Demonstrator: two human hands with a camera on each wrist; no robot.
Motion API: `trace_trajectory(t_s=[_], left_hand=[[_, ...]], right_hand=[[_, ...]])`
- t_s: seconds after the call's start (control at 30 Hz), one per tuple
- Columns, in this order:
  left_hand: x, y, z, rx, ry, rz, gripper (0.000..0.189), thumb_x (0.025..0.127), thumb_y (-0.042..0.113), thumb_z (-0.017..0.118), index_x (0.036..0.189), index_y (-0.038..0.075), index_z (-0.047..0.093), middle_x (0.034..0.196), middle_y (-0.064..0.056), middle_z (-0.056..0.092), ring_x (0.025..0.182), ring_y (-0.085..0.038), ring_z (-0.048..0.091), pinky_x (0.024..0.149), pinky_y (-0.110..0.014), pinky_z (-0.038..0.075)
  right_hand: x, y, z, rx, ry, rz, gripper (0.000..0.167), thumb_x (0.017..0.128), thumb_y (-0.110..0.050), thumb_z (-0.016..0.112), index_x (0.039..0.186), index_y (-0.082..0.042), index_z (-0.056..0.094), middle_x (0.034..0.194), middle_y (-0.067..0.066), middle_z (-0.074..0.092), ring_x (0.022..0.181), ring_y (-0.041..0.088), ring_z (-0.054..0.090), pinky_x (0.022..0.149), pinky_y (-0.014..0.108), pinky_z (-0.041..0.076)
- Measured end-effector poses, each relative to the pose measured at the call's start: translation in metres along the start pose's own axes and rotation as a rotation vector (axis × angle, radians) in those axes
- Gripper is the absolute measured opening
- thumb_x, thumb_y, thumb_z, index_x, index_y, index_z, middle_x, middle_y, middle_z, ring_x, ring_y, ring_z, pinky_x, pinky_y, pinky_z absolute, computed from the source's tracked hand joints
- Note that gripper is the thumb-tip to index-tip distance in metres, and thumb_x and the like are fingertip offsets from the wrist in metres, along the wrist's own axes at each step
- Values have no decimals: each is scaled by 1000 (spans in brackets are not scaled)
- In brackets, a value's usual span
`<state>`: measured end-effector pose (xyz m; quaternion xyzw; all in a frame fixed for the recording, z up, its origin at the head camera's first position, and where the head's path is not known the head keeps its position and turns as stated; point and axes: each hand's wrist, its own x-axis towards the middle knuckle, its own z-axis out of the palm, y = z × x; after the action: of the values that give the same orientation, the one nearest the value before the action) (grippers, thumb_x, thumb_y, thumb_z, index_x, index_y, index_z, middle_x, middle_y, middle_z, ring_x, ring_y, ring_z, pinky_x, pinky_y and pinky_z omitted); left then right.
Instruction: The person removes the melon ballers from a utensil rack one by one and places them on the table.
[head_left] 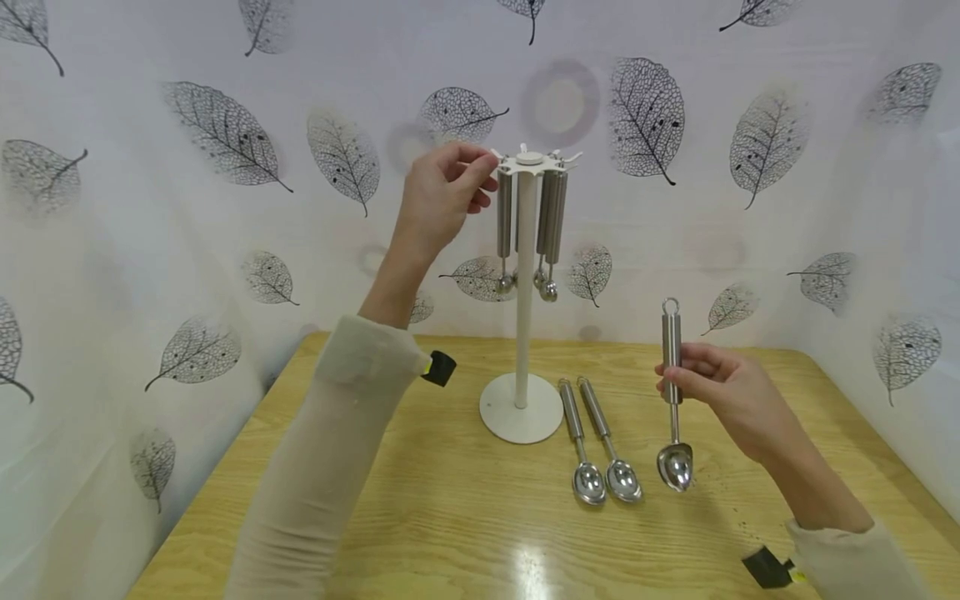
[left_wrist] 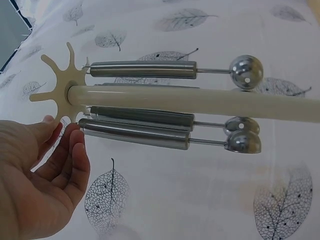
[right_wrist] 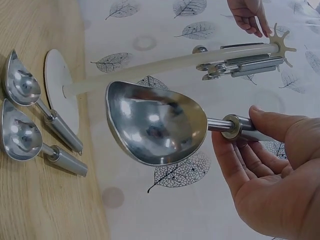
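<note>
A white stand (head_left: pixel 524 325) with a round base and a star-shaped hook top rises from the table. Several steel scoops (head_left: pixel 552 218) with small round bowls hang from its hooks by their handles. With thumb and fingers, my left hand (head_left: pixel 441 200) pinches one hook (left_wrist: pixel 61 119) at the top's left side, beside a hanging handle. To the right of the stand, my right hand (head_left: pixel 738 398) grips the steel handle of an ice cream scoop (head_left: pixel 676 465). This scoop stands upright, ring end up, its pointed bowl hanging down over the table.
Two similar scoops with pointed bowls, a left one (head_left: pixel 588 483) and a right one (head_left: pixel 623 481), lie side by side on the wooden table (head_left: pixel 435 525), handles toward the base. Behind hangs a white curtain (head_left: pixel 750 267) printed with leaves.
</note>
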<state>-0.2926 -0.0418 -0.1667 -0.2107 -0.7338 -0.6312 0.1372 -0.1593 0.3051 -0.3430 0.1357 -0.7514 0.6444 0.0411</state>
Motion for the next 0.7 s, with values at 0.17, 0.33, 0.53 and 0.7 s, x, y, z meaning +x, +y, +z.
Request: trace_trajectory(t_s=[0.17,0.33,0.53,0.7], left_hand=[[0,-1,0,-18,2,6,19,106,17,68,114,0,72,96,-15,74,75,-17,68,76,-28,61],[-2,-3,0,-29,-1,26,19,106,15,68,114,-1,72,96,-16,74,74,-17,67,74,-29,61],[-2,-3,0,-38,-3,14,18,106,16,68,114,0,72,95,-14,74,75,-17,68,75,-28,61],[-2,-3,0,-33,-2,28,19,106,15,67,114,-2,72,95,-15,74,74,-17,68,75,-29,61]], right_hand=[[-2,6,-1,10,-3,12,23,106,1,63,124,-10,72,106,5,77,92,18,74,87,22,57],[-2,13,-1,42,-16,30,23,105,2,62,122,-9,73,106,5,77,92,19,75,87,23,57],[-3,19,-1,40,-25,41,22,106,2,62,122,-9,72,107,5,77,91,20,74,85,24,59],[-3,23,-1,14,-13,64,19,106,0,63,122,-7,72,106,5,76,91,21,74,86,24,58]])
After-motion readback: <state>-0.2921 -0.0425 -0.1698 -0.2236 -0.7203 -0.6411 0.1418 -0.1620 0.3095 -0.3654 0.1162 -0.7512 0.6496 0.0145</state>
